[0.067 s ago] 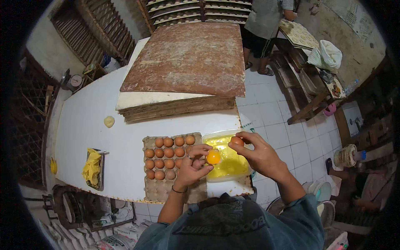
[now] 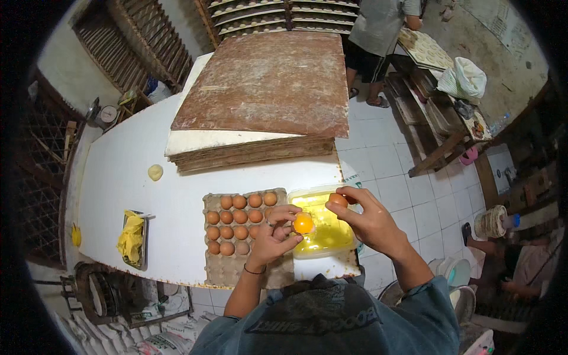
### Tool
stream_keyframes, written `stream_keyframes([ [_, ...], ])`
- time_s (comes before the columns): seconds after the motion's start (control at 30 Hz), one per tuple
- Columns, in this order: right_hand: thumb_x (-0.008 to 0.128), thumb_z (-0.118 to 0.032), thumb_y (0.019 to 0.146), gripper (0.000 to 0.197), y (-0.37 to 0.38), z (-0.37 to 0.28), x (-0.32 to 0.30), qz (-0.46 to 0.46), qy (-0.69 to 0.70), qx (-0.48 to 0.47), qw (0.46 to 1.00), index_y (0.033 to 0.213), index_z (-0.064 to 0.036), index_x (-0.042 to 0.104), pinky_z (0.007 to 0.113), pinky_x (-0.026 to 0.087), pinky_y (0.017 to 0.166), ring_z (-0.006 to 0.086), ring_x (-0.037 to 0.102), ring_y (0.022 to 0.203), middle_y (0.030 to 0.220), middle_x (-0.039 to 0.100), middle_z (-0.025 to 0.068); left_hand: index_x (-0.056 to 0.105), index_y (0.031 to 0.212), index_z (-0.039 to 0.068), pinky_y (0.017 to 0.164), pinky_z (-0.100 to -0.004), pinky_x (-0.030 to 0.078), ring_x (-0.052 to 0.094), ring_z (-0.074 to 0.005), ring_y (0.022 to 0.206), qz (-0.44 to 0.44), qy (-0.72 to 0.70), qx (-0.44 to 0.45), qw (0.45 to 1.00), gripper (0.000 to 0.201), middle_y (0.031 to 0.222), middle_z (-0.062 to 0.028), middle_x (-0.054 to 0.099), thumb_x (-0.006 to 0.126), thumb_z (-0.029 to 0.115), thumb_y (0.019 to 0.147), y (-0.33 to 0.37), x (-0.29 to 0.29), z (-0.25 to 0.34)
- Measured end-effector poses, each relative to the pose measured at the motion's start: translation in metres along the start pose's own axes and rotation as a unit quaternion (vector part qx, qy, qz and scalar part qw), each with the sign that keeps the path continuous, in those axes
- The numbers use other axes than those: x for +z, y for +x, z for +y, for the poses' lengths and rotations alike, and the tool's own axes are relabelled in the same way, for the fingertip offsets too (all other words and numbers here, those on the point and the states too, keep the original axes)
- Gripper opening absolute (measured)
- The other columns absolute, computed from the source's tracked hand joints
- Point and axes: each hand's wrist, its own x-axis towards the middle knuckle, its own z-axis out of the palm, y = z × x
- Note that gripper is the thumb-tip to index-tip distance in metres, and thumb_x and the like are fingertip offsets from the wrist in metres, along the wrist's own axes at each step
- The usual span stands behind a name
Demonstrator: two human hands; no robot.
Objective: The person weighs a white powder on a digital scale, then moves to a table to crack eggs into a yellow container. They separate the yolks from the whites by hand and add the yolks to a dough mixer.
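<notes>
My left hand (image 2: 269, 239) is closed round a piece of eggshell with a bright orange yolk (image 2: 303, 223) showing in it; the shell is mostly hidden. To its right, my right hand (image 2: 376, 225) grips a brown eggshell (image 2: 338, 200) between thumb and fingers. Both hands are over a clear plastic tub (image 2: 324, 255) holding yellowish egg white (image 2: 325, 235). Left of the tub lies a grey cardboard egg tray (image 2: 228, 273) with several brown eggs (image 2: 241, 232) in its far rows; my left hand covers part of it.
A tall stack of floury boards (image 2: 266, 89) stands on the white table (image 2: 124, 171). A dough ball (image 2: 155, 173) and a tin with yellow plastic (image 2: 131, 239) are at left. Beyond, a person (image 2: 378, 35) stands by a side bench (image 2: 435, 151).
Almost nothing differs. The eggshell in my right hand has shifted very slightly; the yolk stays in my left hand.
</notes>
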Motion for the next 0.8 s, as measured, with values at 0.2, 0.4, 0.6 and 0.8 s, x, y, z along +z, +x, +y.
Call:
stream_keyframes([
  [0.2, 0.053, 0.002, 0.075, 0.043, -0.009, 0.011, 0.02, -0.021, 0.021, 0.058, 0.998, 0.116, -0.0142, 0.054, 0.036, 0.047, 0.081, 0.0316, 0.053, 0.099, 0.11, 0.051, 0.0149, 0.047, 0.113, 0.007, 0.091, -0.0312, 0.046, 0.043, -0.0205, 0.114, -0.003, 0.001, -0.007, 1.0, 0.045, 0.122, -0.013, 0.039, 0.06, -0.012, 0.074, -0.001, -0.001, 0.004],
  [0.4, 0.06, 0.001, 0.078, 0.036, -0.007, -0.002, 0.018, 0.056, 0.249, 0.098, 0.962, 0.113, -0.0096, 0.058, 0.028, 0.049, 0.076, 0.0208, 0.059, 0.089, 0.109, 0.053, 0.0123, 0.047, 0.114, 0.007, 0.091, -0.031, 0.045, 0.04, -0.0207, 0.116, 0.003, -0.001, -0.012, 1.0, 0.045, 0.122, -0.0125, 0.039, 0.059, -0.011, 0.075, -0.002, -0.002, 0.003],
  [0.6, 0.06, 0.004, 0.077, 0.038, -0.006, -0.006, 0.024, 0.045, 0.317, 0.11, 0.941, 0.113, -0.0076, 0.059, 0.028, 0.048, 0.078, 0.0211, 0.055, 0.096, 0.111, 0.053, 0.013, 0.047, 0.116, 0.005, 0.093, -0.0319, 0.045, 0.041, -0.0207, 0.116, -0.005, -0.011, -0.019, 1.0, 0.045, 0.122, -0.0124, 0.039, 0.059, -0.009, 0.076, 0.0, 0.001, 0.005],
  [0.8, 0.058, -0.001, 0.08, 0.035, -0.006, -0.008, 0.025, 0.018, 0.314, 0.104, 0.944, 0.115, -0.0072, 0.057, 0.028, 0.046, 0.08, 0.0224, 0.055, 0.098, 0.11, 0.053, 0.0128, 0.048, 0.117, 0.004, 0.095, -0.0335, 0.044, 0.041, -0.0214, 0.116, -0.012, 0.004, -0.024, 1.0, 0.043, 0.122, -0.0119, 0.04, 0.058, -0.009, 0.077, 0.002, 0.003, 0.009],
])
